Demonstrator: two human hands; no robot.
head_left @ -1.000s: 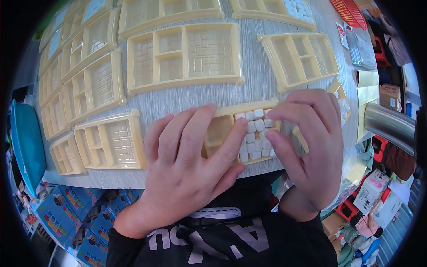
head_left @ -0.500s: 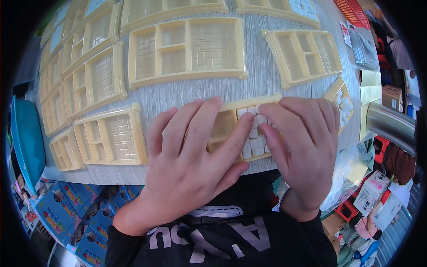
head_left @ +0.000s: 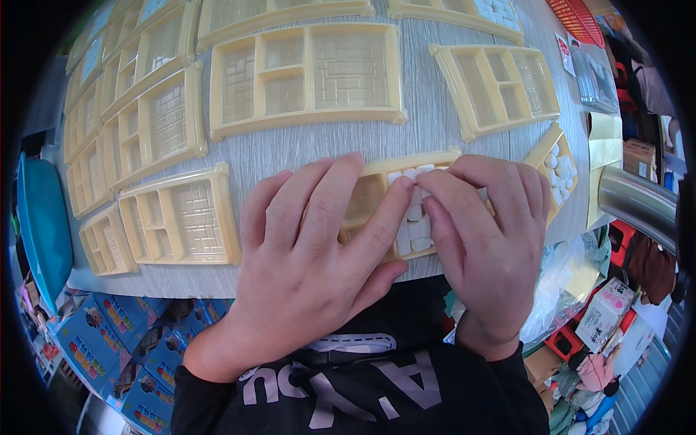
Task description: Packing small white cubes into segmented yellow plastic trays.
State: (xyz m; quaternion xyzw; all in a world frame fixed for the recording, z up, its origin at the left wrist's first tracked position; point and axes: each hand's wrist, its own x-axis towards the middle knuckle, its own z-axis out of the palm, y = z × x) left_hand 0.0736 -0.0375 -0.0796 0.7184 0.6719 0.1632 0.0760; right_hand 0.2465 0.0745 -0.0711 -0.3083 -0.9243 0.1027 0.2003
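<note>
In front of me lies a cream plastic tray (head_left: 371, 190), with rows of small rounded white pieces (head_left: 414, 212) packed in its right compartment. My left hand (head_left: 312, 232) is spread over the tray's left part, its index fingertip pressing on the upper white pieces. From the right, my right hand (head_left: 496, 232) curls over the same compartment. Its thumb and index finger bend towards each other at the pieces, close to my left index fingertip. Whether a piece is pinched between them is hidden. The right hand also covers the tray's right end.
Several similar cream trays (head_left: 308, 119) cover the left and far table. A small tray of loose white pieces (head_left: 560, 174) stands right of my hand. Further right are a metal cylinder (head_left: 638, 201) and a red basket (head_left: 576, 20). A teal basin (head_left: 45, 225) sits at the left edge.
My right index fingertip has shifted slightly left, closer to my left index fingertip. My left hand stays almost in place. The white pieces under the fingertips look slightly rearranged.
</note>
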